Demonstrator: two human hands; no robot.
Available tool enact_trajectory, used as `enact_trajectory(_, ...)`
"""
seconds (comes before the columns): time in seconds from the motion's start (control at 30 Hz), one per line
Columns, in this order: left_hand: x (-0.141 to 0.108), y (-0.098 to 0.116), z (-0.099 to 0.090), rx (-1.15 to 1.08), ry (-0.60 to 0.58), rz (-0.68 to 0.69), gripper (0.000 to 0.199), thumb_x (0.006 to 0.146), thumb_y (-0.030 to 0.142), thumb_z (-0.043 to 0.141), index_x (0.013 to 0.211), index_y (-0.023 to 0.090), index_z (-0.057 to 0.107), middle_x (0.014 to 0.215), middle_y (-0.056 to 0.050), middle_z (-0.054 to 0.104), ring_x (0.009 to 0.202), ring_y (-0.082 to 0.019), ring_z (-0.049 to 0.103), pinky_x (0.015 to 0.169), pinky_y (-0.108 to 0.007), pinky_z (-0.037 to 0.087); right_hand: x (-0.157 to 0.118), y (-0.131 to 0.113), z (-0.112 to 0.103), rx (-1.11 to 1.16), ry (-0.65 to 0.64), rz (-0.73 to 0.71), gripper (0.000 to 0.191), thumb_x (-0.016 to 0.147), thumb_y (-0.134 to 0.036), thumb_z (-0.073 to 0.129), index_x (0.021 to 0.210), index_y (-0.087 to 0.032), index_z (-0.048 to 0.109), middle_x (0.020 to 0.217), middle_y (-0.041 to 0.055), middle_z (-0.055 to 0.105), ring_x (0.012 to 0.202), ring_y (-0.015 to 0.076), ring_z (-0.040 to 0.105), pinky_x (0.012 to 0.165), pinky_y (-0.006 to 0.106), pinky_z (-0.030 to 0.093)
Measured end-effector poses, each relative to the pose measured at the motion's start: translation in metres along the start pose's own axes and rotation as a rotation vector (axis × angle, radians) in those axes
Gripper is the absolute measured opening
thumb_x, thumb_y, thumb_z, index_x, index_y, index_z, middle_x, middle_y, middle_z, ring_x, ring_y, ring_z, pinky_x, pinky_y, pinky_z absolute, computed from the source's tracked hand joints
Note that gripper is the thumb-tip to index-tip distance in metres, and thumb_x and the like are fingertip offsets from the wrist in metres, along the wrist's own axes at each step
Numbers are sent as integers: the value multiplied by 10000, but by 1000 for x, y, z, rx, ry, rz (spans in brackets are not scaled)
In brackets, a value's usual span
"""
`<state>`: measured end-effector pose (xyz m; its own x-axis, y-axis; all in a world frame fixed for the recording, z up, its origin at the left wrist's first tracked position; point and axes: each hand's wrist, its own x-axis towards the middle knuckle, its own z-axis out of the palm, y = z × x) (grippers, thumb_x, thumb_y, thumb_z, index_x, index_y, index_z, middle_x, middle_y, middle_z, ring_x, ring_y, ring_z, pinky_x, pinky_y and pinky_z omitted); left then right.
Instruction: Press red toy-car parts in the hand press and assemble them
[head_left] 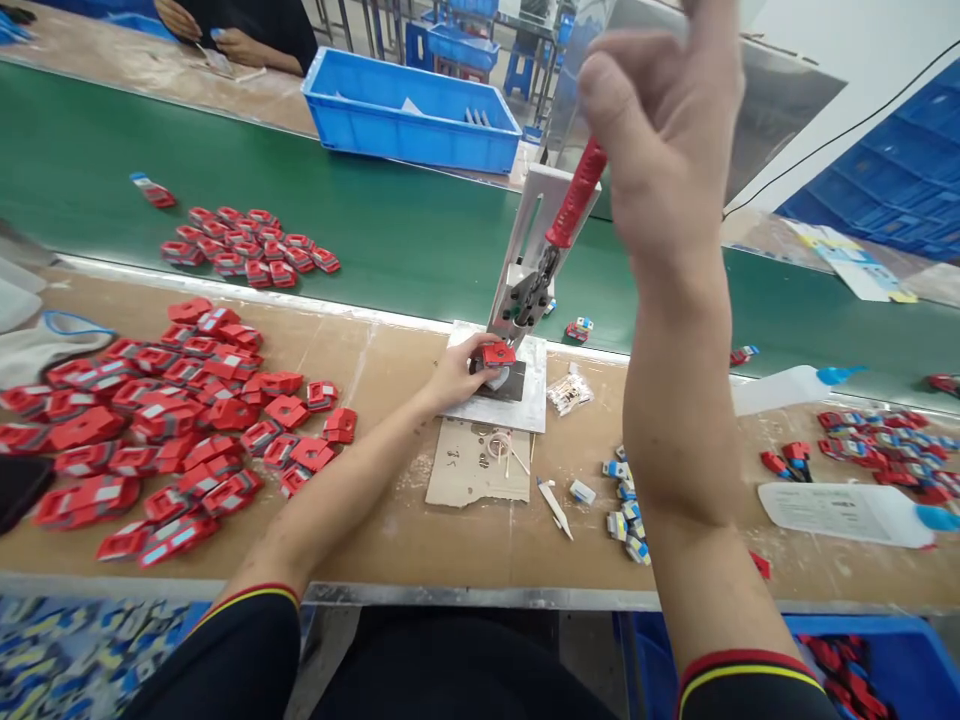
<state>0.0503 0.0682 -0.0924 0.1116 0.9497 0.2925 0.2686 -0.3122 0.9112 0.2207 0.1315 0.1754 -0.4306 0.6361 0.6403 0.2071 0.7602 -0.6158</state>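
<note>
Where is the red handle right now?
In the head view, the red handle is right of centre near the top, next to the right hand and above the left hand.

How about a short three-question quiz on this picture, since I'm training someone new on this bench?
1. Multiple choice: what is the left hand holding at the base of the toggle press?
A. a white pen
B. a red plastic part
C. a blue crate

2. True or false: the grip on the press's lever is red.

3. Count: how many white bottles with blue caps lie to the right of the right forearm?

Key: 1. B; 2. True; 3. Two.
</note>
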Motion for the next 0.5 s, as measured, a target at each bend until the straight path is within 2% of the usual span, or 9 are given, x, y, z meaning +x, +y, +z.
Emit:
enact_trajectory(0.07,0,-1,2,1,13,0,477,845,137,744,1295,237,621,1283,-94,765,1145,-234,735,1074,-450,554,-16,-19,11,-115,84,-129,326,994,-263,581,1311,-335,549,1059,-20,680,1075,187,692,962,330,604)
enact_trajectory(0.1,-1,-1,3,-1,16,0,475,844,140,744,1294,234,624,1276,-95,767,1142,-236,733,1071,-451,555,-29,-24,14,-165,117,-210,268,996,-213,554,1234,-321,612,1020,-22,690,1008,181,708,932,346,622)
enact_trajectory(0.17,-1,-1,4,-2,14,4,473,844,148,742,1296,224,628,1262,-98,767,1128,-236,730,1063,-447,557,-61,-32,19,-221,148,-318,239,1022,-212,547,1183,-330,677,1068,-12,711,979,186,730,888,368,655)
enact_trajectory(0.27,-1,3,4,10,16,28,463,851,156,734,1300,204,633,1240,-101,771,1101,-233,729,1048,-429,562,-104,-38,24,-335,138,-373,304,1023,-228,583,1213,-434,701,1098,-1,747,972,234,748,794,413,685)
enact_trajectory(0.4,-2,10,4,19,15,64,436,878,150,705,1307,171,630,1246,-95,773,1106,-239,725,1034,-404,568,-137,-35,39,-349,169,-484,468,952,-94,597,1226,-455,713,1045,-5,771,962,239,754,880,490,687)
enact_trajectory(0.5,-2,12,4,21,9,45,449,876,141,702,1318,168,631,1218,-72,782,1101,-243,730,1028,-397,576,-157,-23,48,-277,121,-394,482,920,-103,653,1172,-507,731,1064,-18,776,998,251,763,1009,578,662)
